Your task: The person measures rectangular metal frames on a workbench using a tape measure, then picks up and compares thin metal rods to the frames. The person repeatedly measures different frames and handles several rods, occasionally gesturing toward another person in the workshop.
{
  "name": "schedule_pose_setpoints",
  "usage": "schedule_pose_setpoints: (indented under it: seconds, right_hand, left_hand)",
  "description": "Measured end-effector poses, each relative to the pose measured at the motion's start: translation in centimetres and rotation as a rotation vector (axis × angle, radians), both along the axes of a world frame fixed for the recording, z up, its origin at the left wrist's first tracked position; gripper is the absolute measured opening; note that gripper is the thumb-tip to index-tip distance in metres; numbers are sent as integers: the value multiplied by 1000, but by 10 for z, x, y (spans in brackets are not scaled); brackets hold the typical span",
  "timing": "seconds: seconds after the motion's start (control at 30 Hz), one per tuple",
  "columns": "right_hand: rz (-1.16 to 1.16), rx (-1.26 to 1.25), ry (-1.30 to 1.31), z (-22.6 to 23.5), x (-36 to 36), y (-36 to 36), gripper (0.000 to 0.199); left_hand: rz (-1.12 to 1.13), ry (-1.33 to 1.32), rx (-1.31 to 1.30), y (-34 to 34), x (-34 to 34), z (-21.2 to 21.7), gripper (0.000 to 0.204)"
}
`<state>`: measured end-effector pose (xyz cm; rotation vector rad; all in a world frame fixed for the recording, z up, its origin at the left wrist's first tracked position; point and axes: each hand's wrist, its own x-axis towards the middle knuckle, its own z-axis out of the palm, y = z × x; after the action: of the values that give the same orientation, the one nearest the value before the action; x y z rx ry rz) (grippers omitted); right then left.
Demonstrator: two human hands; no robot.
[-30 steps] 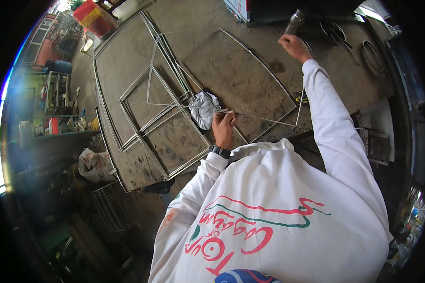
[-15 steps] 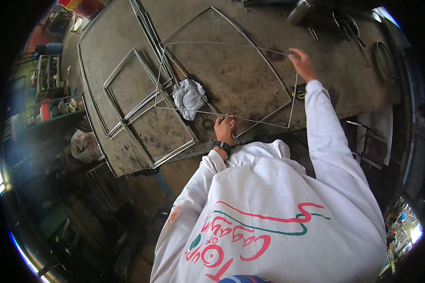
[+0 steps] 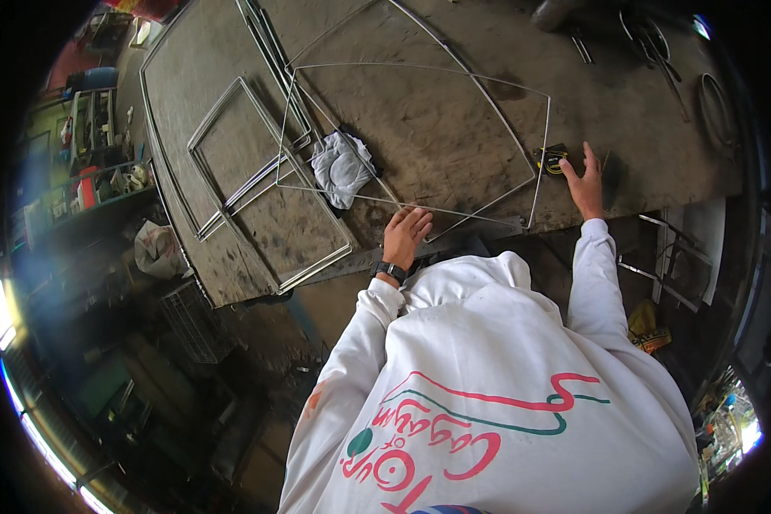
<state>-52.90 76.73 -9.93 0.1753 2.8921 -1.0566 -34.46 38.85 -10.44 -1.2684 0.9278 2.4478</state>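
A thin, light-coloured metal rod frame [image 3: 462,68], four-sided with a bowed far edge, lies over a larger metal rod frame [image 3: 497,110]. My left hand [image 3: 407,231], with a dark watch on the wrist, is at the thin frame's near rod. Its fingers are bent around the rod, though the thumb's grip is partly hidden. My right hand [image 3: 585,186] is empty, fingers apart, just right of a black and yellow tape measure [image 3: 554,160]. A crumpled grey-white cloth [image 3: 342,170] sits left of my left hand, beside crossing metal bars.
More bent metal frames [image 3: 240,86] cover the left of the worn metal table [image 3: 437,158]. Pliers-like tools [image 3: 655,56] and a metal ring [image 3: 718,107] lie at the far right. A wire basket [image 3: 195,324] and a sack [image 3: 158,248] are left of the table.
My right hand has let go of the thin frame's far right corner and moved nearer and right, beside the tape measure. My left hand stays at the near rod.
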Motion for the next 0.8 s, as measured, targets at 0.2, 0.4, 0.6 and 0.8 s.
schedule_pose_setpoints:
  seconds: [0.2,0.4,0.6,0.8]
  right_hand:
    - [39,248,387,17,7,-40,48]
    - [187,-18,-83,6,72,-54,36]
    - [-73,-423,-381,7,103,-68,29]
    - [-117,-972,-890,44,104,-89,26]
  left_hand:
    - [65,92,-5,0,6,5,26]
    - [-13,-70,-212,4,-16,8,24]
    - [25,12,-363,-2,-19,17,20]
    - [115,265,-595,-26,-26,69,14]
